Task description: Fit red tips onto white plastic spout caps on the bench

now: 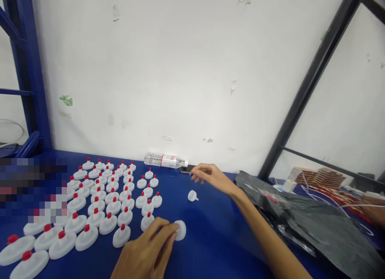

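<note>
My left hand (147,251) rests low on the blue table (210,239), its fingers pinched on a white round cap (181,230). My right hand (210,176) reaches forward over the table with fingers spread and nothing in it, close to a dark phone (186,169). A lone white cap without a red tip (192,196) lies on its side just below that hand. Several rows of white caps with red tips (99,202) stand to the left of my left hand.
A clear water bottle (165,160) lies on its side against the white wall. Grey-black plastic bags (300,218) cover the table's right side. Beyond them lie white cables (331,202) and stacked brown pieces (325,176). Blue rack posts (30,70) stand at left.
</note>
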Available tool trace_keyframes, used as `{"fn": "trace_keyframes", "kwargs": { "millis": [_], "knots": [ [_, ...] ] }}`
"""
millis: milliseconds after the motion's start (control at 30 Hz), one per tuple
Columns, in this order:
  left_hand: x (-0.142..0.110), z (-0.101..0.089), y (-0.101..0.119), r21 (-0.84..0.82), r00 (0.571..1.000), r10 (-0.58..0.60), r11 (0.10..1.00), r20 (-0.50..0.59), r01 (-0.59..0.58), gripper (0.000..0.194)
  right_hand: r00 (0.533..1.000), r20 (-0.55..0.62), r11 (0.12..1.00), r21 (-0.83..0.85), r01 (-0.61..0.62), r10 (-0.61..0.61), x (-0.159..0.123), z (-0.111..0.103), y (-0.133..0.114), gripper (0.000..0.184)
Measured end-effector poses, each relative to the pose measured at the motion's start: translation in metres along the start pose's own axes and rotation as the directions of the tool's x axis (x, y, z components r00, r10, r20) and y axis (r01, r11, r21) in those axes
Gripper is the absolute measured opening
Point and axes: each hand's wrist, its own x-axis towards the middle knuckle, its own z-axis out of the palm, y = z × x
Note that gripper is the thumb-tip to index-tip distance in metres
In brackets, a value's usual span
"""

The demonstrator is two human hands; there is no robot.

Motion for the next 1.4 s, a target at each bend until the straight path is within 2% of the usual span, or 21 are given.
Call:
{"fn": "trace_keyframes", "kwargs": {
  "millis": [33,100,167,233,367,633,900,1067,1133,1233,1300,1400],
  "knots": [
    [0.001,0.001,0.001,-0.009,1.0,-0.022,1.0,0.011,0.022,0.037,0.993,-0.106,0.994,-0.099,-0.056,0.045,0.003,-0.001,0.013,0.037],
    [0.002,0.002,0.002,-0.019,0.998,-0.059,0.998,0.031,0.06,0.036,0.976,-0.202,0.968,-0.214,-0.13,0.087,0.008,0.003,0.038,0.032],
    [0.003,0.002,0.002,-0.023,0.994,-0.097,0.995,0.042,0.098,0.037,0.974,-0.204,0.942,-0.296,-0.161,0.102,0.01,0.01,0.058,0.024],
    [0.003,0.001,0.002,-0.027,0.991,-0.119,0.992,0.063,0.121,0.037,0.977,-0.187,0.918,-0.359,-0.167,0.105,0.01,0.017,0.071,0.025],
    [0.004,-0.001,0.003,-0.019,0.987,-0.141,0.989,0.08,0.143,0.039,0.978,-0.18,0.884,-0.435,-0.172,0.102,0.014,0.025,0.082,0.027],
    [0.004,-0.001,0.006,0.011,0.979,-0.175,0.985,0.101,0.174,0.039,0.975,-0.198,0.851,-0.489,-0.192,0.106,0.018,0.029,0.085,0.021],
    [0.005,0.001,0.005,0.032,0.976,-0.189,0.982,0.11,0.187,0.039,0.973,-0.205,0.848,-0.491,-0.2,0.111,0.019,0.03,0.086,0.014],
    [0.004,0.005,0.004,0.129,0.953,-0.282,0.955,0.107,0.268,0.042,0.975,-0.211,0.881,-0.444,-0.162,0.073,0.016,0.025,0.081,0.006],
    [0.003,0.006,0.004,0.134,0.938,-0.315,0.945,0.145,0.297,0.037,0.971,-0.235,0.906,-0.398,-0.143,0.05,0.015,0.019,0.076,0.007],
    [0.001,0.007,0.003,0.093,0.923,-0.326,0.945,0.202,0.314,0.031,0.948,-0.319,0.948,-0.295,-0.116,0.017,0.011,0.006,0.06,0.01],
    [0.001,0.007,0.002,0.07,0.933,-0.309,0.951,0.184,0.301,0.032,0.931,-0.366,0.972,-0.22,-0.083,-0.003,0.008,-0.001,0.042,0.02],
    [0.001,0.007,0.001,0.058,0.949,-0.281,0.96,0.146,0.275,0.036,0.942,-0.335,0.997,-0.078,0.009,-0.035,-0.001,-0.002,0.007,0.03]
  ]
}}
